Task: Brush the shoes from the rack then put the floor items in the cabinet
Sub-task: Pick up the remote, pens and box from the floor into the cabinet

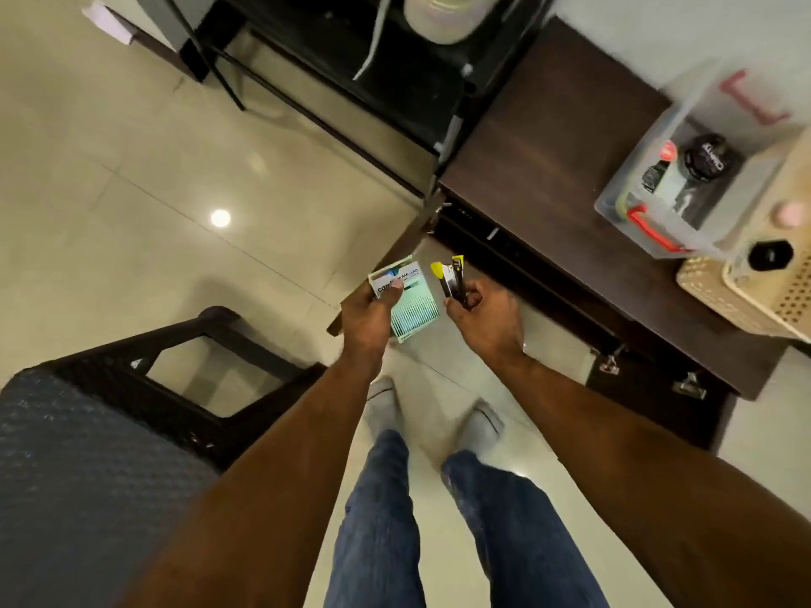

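My left hand [371,315] grips a small pale green and white box [410,307], thumb across its top. My right hand [485,311] pinches a black and yellow tool [452,274] that sticks up from the fingers. Both hands hover in front of the dark wooden cabinet [557,138], whose door [386,265] stands swung open beside the left hand. The black shoe rack [395,85] stands at the top, with a pale shoe [439,11] and a trailing lace on its shelf.
A clear plastic bin [671,182] with red clasps and a cream woven basket [755,283] sit on the cabinet top. A dark stool with a blue seat [83,467] stands at the lower left. My socked feet are on the glossy tile floor [131,190].
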